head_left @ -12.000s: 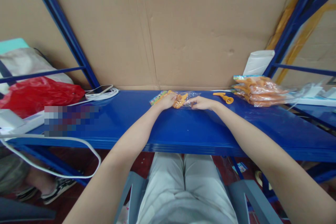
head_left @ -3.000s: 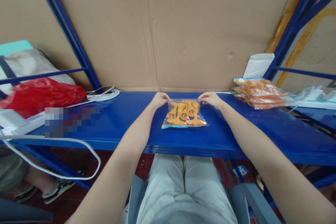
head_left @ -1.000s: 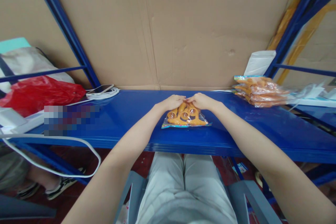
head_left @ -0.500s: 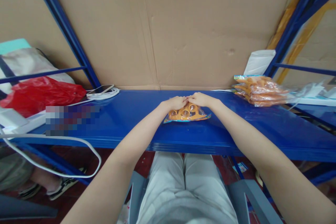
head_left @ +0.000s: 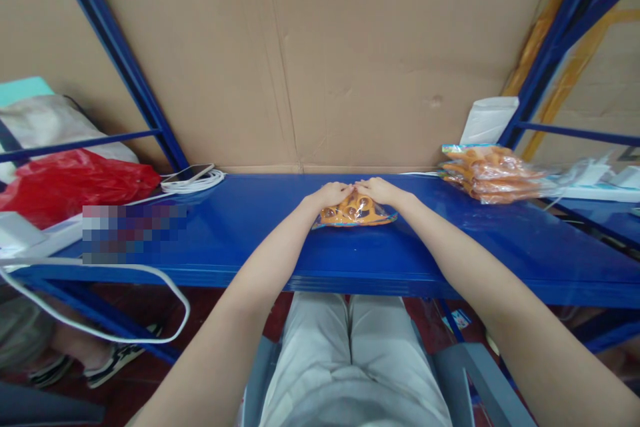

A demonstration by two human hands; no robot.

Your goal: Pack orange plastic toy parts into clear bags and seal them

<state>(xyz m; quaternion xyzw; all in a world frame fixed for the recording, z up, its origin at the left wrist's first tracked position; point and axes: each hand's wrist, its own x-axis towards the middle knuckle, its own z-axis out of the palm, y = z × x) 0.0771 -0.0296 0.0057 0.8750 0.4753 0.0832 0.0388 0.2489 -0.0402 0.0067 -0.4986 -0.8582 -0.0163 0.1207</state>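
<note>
A clear plastic bag of orange toy-like pieces with round dark-centred parts [head_left: 357, 215] lies on the blue tabletop [head_left: 280, 233] in front of me. My left hand [head_left: 333, 195] is closed on the far left part of the bag. My right hand [head_left: 379, 191] has its fingers bent over the far right part. The fingertips of both hands nearly meet at the middle of the bag's far edge. The hands cover that far edge, and the bag's coloured near edge faces me.
Several similar orange bags [head_left: 493, 173] are stacked at the right, before a white box [head_left: 489, 120]. At the left are a red plastic bag [head_left: 75, 180], a coiled white cable [head_left: 197, 181] and a power strip [head_left: 55, 243]. Cardboard [head_left: 370, 67] stands behind. Another person's shoe [head_left: 113, 363] shows below.
The fingers have moved from a bunched pinch at the bag's far edge to a flatter press on it. The bag's near edge sits slightly farther from me.
</note>
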